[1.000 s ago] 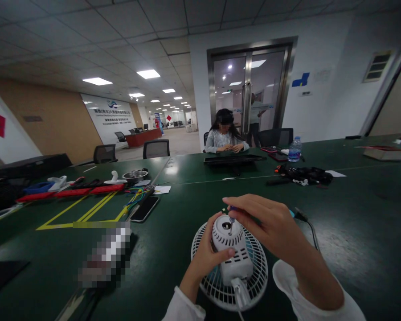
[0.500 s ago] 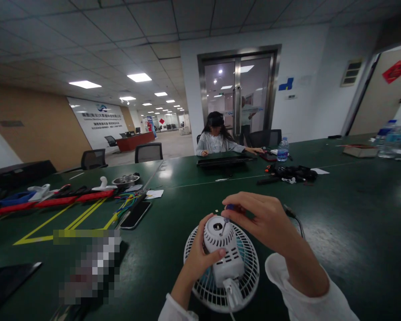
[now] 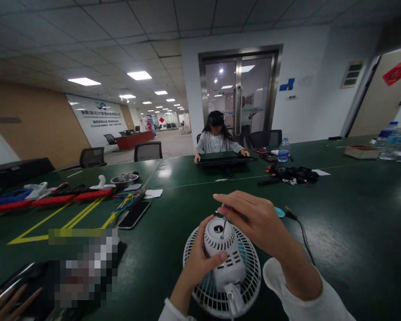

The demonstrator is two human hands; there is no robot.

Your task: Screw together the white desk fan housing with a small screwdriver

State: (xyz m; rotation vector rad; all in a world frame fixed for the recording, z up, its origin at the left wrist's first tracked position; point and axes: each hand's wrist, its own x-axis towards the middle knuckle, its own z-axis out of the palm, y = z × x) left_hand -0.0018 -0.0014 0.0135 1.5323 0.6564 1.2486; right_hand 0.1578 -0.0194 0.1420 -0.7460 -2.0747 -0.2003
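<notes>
A small white electric fan (image 3: 227, 269) lies face down on the green table, its round motor housing upward and its wire guard beneath. My left hand (image 3: 200, 258) is wrapped round the left side of the housing, thumb across the front. Above the housing, my right hand (image 3: 254, 218) pinches the handle of a screwdriver (image 3: 223, 228). The screwdriver stands nearly upright, its thin shaft reaching down to the housing top beside a dark round opening. Fingers mostly hide the handle. Just past my right hand lies a light-blue round piece (image 3: 280, 212), partly covered.
A phone (image 3: 135, 215) and coloured wires (image 3: 125, 201) lie to the left. A cable (image 3: 302, 232) runs on the right. Across the table sits a person holding a black panel (image 3: 225, 160). Another person's hand (image 3: 13, 303) rests at the lower left. A water bottle (image 3: 283, 150) stands farther back.
My right hand has shifted slightly left with its fingers reaching farther over the screwdriver. The person opposite now has both hands on the panel. Another person's hand has appeared at lower left.
</notes>
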